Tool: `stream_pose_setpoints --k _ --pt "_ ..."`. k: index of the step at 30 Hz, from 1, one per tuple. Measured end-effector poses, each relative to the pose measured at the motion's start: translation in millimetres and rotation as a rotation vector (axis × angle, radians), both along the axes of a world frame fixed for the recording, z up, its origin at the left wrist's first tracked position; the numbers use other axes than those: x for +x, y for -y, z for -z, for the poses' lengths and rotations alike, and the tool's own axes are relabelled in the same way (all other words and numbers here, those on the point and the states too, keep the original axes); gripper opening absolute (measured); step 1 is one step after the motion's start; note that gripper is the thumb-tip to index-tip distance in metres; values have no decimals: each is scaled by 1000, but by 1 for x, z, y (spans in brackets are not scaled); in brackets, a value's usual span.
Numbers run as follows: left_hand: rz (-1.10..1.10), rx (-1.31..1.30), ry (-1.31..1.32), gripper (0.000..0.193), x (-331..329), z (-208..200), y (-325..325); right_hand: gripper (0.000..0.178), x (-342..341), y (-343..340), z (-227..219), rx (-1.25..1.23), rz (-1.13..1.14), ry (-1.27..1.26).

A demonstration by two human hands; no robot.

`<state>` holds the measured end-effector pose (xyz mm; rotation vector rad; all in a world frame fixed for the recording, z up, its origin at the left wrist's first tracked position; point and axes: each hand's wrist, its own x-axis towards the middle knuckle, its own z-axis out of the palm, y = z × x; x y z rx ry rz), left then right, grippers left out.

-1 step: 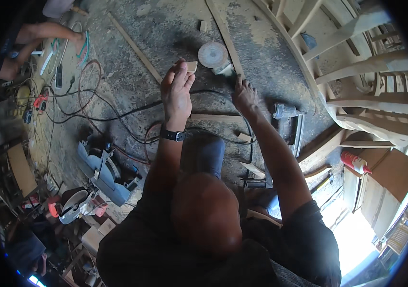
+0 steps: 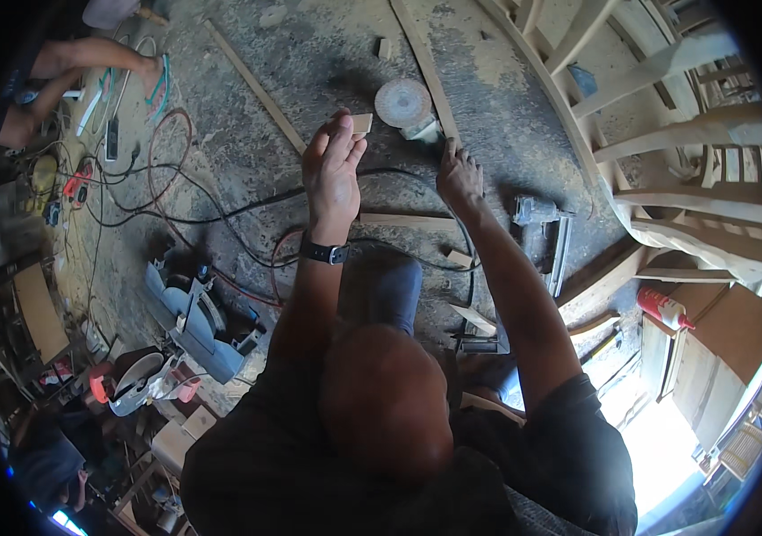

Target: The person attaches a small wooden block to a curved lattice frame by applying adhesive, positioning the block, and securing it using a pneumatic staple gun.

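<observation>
My left hand (image 2: pixel 333 174), with a dark watch on its wrist, is raised over the floor. Between its thumb and fingers is a small pale wood block (image 2: pixel 361 124). My right hand (image 2: pixel 461 183) is closed at the near end of a long wooden strip (image 2: pixel 423 64); the index finger lies along that end, and the underside of the grip is hidden. Between the two hands and a little beyond them is a round, dusty pale disc (image 2: pixel 402 104). A whitish-green body (image 2: pixel 422 130) shows at its near edge, beside the strip.
Another strip (image 2: pixel 256 87) lies far left. Cables (image 2: pixel 247 210) cross the floor. A nail gun (image 2: pixel 533 211) lies right of my right forearm; a mitre saw (image 2: pixel 186 308) stands at left. Curved wooden frames (image 2: pixel 685 134) line the right side. Another person's leg (image 2: pixel 100 58) is far left.
</observation>
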<state>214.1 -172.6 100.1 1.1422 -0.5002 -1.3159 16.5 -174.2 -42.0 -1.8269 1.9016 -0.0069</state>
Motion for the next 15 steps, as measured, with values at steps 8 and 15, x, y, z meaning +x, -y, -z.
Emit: stream_pose_setpoints --k 8,15 --pt "-67 -26 -1 30 29 -3 10 48 24 37 1 659 454 1136" --pt "-91 -79 32 29 51 -9 11 75 19 -37 -53 40 247 1098"
